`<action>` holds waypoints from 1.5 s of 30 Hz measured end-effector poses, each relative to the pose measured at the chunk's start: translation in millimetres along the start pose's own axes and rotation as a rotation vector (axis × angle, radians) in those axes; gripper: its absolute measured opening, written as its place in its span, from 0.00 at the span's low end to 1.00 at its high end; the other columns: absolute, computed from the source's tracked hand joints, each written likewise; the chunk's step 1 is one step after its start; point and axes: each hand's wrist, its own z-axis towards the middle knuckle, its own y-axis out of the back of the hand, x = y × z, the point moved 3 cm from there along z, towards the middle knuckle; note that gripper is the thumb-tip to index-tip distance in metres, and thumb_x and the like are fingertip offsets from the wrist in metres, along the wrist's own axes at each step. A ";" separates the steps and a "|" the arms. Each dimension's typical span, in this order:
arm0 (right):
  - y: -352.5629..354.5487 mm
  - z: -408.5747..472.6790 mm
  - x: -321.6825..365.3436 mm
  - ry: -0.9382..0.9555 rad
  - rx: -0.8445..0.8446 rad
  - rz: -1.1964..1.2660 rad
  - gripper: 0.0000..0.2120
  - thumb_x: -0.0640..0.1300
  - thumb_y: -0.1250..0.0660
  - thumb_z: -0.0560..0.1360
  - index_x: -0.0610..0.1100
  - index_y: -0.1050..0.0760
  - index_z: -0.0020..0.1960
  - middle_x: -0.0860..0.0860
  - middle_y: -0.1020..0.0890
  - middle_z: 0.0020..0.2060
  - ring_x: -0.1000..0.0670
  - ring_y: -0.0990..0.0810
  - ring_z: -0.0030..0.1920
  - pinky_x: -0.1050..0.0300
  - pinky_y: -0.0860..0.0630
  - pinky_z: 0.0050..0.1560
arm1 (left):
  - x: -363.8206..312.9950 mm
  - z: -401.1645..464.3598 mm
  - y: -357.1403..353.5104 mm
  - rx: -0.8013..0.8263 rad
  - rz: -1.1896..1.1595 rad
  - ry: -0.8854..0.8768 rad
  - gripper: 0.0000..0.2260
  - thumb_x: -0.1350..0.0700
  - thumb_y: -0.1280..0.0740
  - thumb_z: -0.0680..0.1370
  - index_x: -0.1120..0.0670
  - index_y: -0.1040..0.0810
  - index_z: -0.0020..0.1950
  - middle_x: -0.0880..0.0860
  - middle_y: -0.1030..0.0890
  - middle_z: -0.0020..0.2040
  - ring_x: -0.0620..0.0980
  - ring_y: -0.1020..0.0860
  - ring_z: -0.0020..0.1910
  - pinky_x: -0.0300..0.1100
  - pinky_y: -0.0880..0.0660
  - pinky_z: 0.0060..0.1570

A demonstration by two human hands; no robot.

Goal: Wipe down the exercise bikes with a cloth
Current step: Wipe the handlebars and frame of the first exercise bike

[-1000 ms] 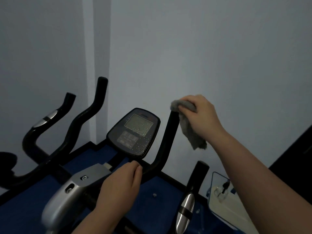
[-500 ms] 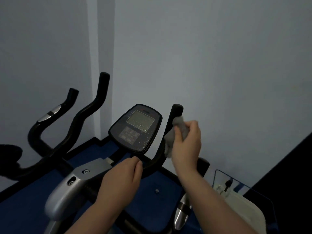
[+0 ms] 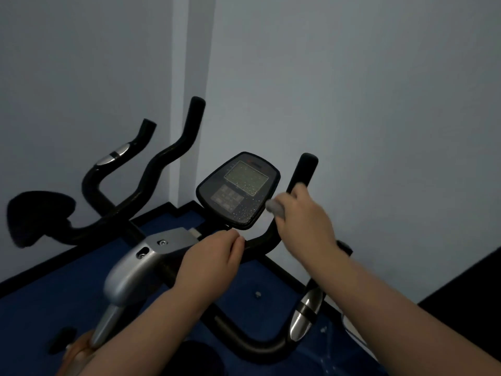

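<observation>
The right hand [image 3: 303, 221] is wrapped around the right handlebar [image 3: 302, 175] of the near bike, with a grey cloth [image 3: 275, 208] squeezed between the fingers and the bar. Only a small bit of the cloth pokes out on the left side of the hand. The left hand [image 3: 210, 260] is curled around the middle bar [image 3: 257, 244] just under the screen [image 3: 238, 189], holding the bike steady.

The screen has little drops of water on it. The cloth is very near the screen's edge, so the hand could bump it and smear the drops. The cloth is bunched up small, so it could slip out of the grip or miss part of the bar.

A second bike [image 3: 122, 185] stands to the left, close to the wall [image 3: 379, 104], and nothing is touching it. The floor [image 3: 67, 280] is blue.

The room is dim. Most of the cloth is hidden inside the hand. The right hand looks a bit blurry. The bottom of the near bike is cut off, and something pale at the lower right edge is too dark to make out.
</observation>
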 end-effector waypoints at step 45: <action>-17.7 -72.1 94.0 0.133 0.233 0.501 0.09 0.49 0.34 0.76 0.50 0.22 0.55 0.55 0.30 0.49 0.56 0.26 0.43 0.61 0.26 0.42 | 31.1 -118.1 33.4 -0.423 -0.257 0.619 0.10 0.53 0.43 0.80 0.43 0.23 0.48 0.44 0.20 0.39 0.39 0.23 0.39 0.45 0.24 0.41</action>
